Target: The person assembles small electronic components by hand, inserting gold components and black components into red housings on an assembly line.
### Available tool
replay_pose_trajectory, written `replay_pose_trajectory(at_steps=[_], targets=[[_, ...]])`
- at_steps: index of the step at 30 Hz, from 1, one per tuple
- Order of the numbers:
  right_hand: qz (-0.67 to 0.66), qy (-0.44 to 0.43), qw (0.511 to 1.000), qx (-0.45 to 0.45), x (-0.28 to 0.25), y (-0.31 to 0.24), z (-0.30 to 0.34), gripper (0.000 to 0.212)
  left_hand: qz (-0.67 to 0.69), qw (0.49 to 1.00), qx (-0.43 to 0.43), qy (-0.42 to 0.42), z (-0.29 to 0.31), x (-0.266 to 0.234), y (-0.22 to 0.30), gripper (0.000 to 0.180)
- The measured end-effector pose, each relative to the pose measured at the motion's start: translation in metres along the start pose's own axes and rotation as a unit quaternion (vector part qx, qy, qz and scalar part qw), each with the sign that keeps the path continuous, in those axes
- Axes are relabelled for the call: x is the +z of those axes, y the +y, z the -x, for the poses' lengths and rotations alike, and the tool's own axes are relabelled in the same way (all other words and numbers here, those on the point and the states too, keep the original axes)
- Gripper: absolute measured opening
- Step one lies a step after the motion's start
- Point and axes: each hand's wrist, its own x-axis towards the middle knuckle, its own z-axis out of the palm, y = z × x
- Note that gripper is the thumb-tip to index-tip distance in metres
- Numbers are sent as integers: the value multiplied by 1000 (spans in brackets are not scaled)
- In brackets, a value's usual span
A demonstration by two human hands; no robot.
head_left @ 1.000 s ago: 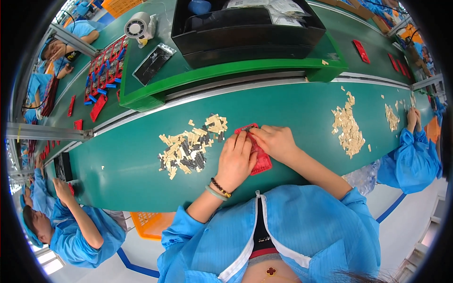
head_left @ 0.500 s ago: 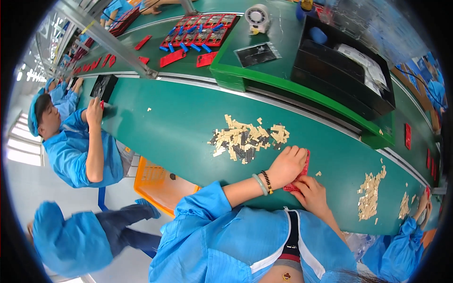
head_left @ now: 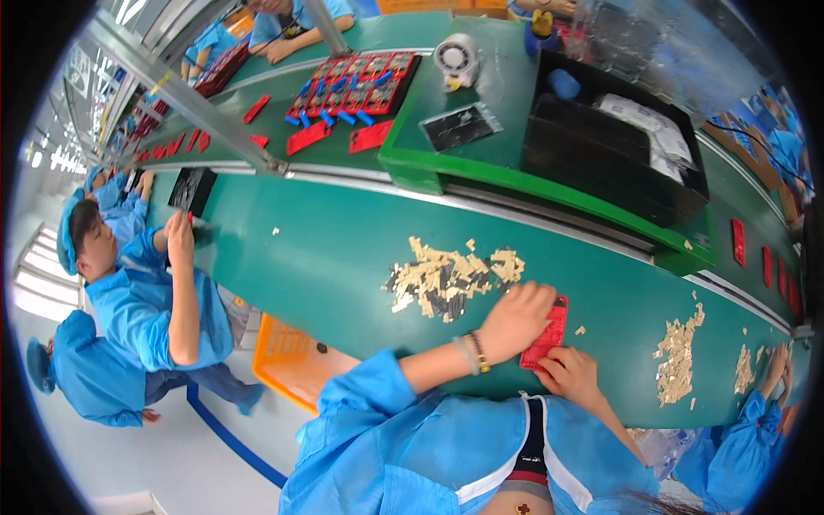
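Note:
A flat red rectangular panel with a dark top end lies tilted in front of me on the green bench. My right hand grips its lower end between thumb and fingers. My left hand arches over the panel's upper left side, its fingers bent and pressed together. The tips are turned down, so whatever they pinch is hidden. Just beyond the left hand spreads a loose pile of small cream and dark grey strips. One small cream piece rests right of the panel.
Another cream heap lies to the right. A raised green-edged shelf carries a black bin and a small white fan. An orange crate stands below the bench edge. Co-workers sit left and right.
My left hand has shifted slightly left and down off the panel, baring more of its red face. The right hand keeps its grip. A person walking behind at left has moved.

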Motion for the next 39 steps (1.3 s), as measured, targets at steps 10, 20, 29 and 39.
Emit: replay_pose_trajectory(at_steps=[10,20,29,39], targets=[[159,203,935,243,0,111,-126,31,-41,970,-227,80,67,-44,-83,71],[-146,-71,983,85,-5,2,-56,66,-16,970,-123,208,70,-33,-98,17],[-658,-5,433,616,-6,-41,256,35,-22,959,-139,248,65,-38,-94,12],[-382,-80,623,678,165,-122,518,35,49,953,-164,251,65,-39,-95,8]])
